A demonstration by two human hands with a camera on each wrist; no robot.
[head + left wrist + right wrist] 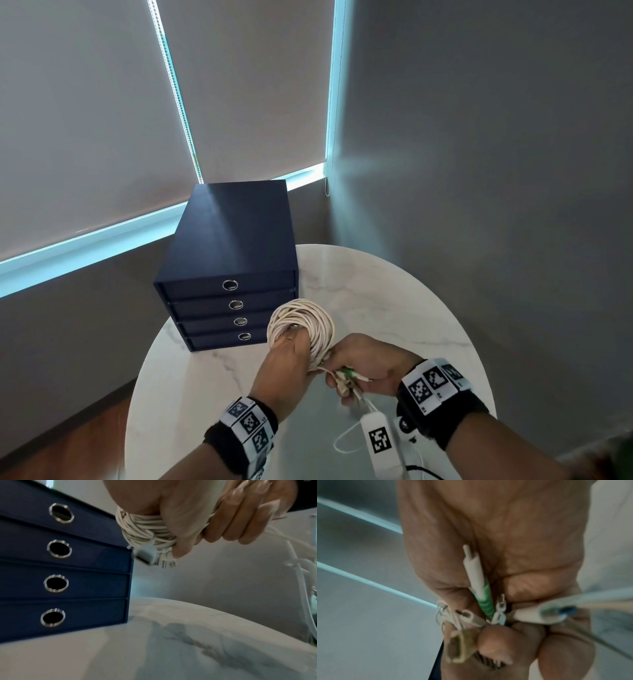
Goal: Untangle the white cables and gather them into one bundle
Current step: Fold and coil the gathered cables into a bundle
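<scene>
- Gripping the coil (pixel 301 323), your left hand (pixel 287 370) curls round it above the tabletop (pixel 394 294).
- Your right hand (pixel 368 363) pinches the plugs (pixel 346 377).
- Drawers (pixel 233 260) stand at the far-left edge.

A corner with a round table and a set of drawers

A round white marble-look table (pixel 394 284) stands in the corner, and on its far left part sits a dark blue drawer box (pixel 233 246) with four drawers stacked one above another, each with a round metal finger-hole pull (pixel 230 285) (all four drawers pushed in). Behind it, grey roller blinds (pixel 85 113) hang drawn down over the windows, with thin strips of bluish daylight at their edges and a bead chain (pixel 327 171) hanging by the right one. A plain grey wall (pixel 496 120) fills the right side, and reddish wood floor (pixel 68 445) shows lower left.
</scene>
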